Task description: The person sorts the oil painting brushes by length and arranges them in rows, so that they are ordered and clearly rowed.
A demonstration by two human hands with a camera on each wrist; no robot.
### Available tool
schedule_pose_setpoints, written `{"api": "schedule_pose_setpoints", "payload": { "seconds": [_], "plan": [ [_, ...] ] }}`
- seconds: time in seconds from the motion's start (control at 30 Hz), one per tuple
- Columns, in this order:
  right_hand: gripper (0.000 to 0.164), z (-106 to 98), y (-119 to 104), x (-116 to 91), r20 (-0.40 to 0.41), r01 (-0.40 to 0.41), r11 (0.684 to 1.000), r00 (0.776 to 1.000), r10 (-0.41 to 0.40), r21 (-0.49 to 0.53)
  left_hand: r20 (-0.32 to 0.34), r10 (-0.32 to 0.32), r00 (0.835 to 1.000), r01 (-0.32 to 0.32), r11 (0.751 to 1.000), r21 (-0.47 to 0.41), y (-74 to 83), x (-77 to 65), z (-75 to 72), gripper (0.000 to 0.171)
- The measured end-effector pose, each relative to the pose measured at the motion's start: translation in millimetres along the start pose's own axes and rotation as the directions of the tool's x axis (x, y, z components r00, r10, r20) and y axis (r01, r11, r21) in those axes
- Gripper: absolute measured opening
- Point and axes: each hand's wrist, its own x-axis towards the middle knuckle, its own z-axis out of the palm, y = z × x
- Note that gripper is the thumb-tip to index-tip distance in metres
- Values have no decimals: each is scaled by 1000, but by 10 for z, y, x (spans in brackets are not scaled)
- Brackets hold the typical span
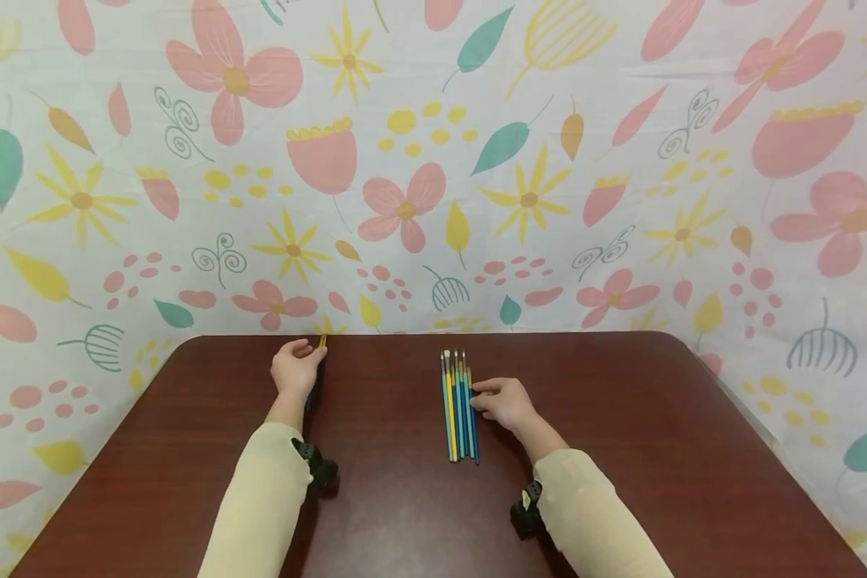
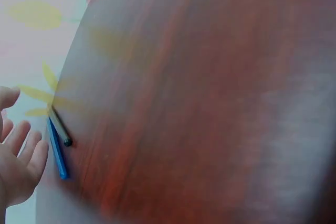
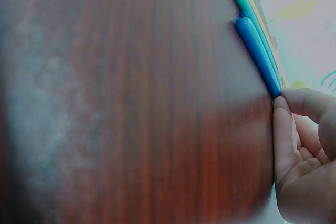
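Observation:
Several paintbrushes (image 1: 459,413) with yellow, teal and blue handles lie side by side on the table, bristles toward the wall. My right hand (image 1: 504,403) is at their right side, where thumb and forefinger pinch the dark blue outermost paintbrush (image 3: 257,51). At the far left, two slender sticks lie together, one blue stick (image 2: 58,156) and one dark stick (image 2: 62,130); yellow tips show at their far end in the head view. My left hand (image 1: 296,369) is beside them, fingers loosely extended and thumb apart. Their exact kind is unclear.
The reddish-brown table (image 1: 390,514) has rounded far corners and meets a flower-patterned cloth (image 1: 405,265) at its far edge. A small black camera is strapped on each wrist, over cream sleeves (image 1: 260,490).

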Motion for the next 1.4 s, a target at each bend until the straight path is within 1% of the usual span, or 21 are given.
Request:
{"api": "schedule_pose_setpoints", "payload": {
  "seconds": [0.13,0.23,0.37,0.47,0.57,0.63,0.77,0.83,0.9,0.97,1.07,1.17,1.2,1.23,1.3,1.33,1.4],
  "plan": [
    [33,0,-3,9,1,8,1000,1000,-8,5,12,55,998,-55,998,-13,12,-100,82,48],
    [33,-4,-8,17,1,12,1000,1000,-12,5,50,75,996,-72,996,-54,32,-198,162,49],
    [34,-6,-9,7,7,4,1000,1000,-4,5,111,64,992,-52,993,-109,48,-363,286,50],
    [34,1,-10,3,8,1,1000,1000,-1,10,155,49,987,-29,991,-129,72,-500,398,52],
    [33,5,-11,2,5,0,1000,1000,0,10,217,27,976,11,985,-171,103,-633,534,54],
    [33,5,-13,0,1,-2,1000,1000,2,10,266,12,964,45,977,-207,121,-718,627,55],
    [33,5,-18,-5,0,-5,1000,1000,5,12,372,-14,928,128,951,-283,145,-866,796,54],
    [33,4,-20,-7,1,-5,1000,1000,5,16,423,-28,906,169,939,-300,149,-923,868,53],
    [34,1,-18,-11,0,-5,1000,1000,5,17,472,-47,880,213,929,-303,151,-971,923,52],
    [34,1,-10,-13,-1,-4,1000,1000,4,17,521,-67,851,253,921,-295,154,-1009,965,53],
    [33,6,6,-17,-7,-9,1000,1000,9,10,594,-97,799,319,905,-281,172,-1060,1007,57],
    [33,15,19,-17,-13,-17,1000,1000,17,5,651,-128,748,377,889,-259,209,-1103,1047,60],
    [33,18,21,-16,-15,-19,1000,1000,19,5,664,-135,736,389,886,-252,224,-1114,1062,61],
    [33,19,23,-12,-14,-17,1000,1000,17,2,671,-142,728,398,884,-245,240,-1124,1076,62],
    [33,20,19,-7,-14,-12,1000,1000,12,6,676,-153,721,408,882,-235,268,-1132,1100,61],
    [33,18,16,-3,-12,-6,1000,1000,6,5,683,-152,714,411,881,-233,279,-1129,1110,62],
    [33,15,10,6,-10,-1,1000,1000,1,8,687,-149,712,415,878,-239,299,-1126,1121,62]
  ]
}}
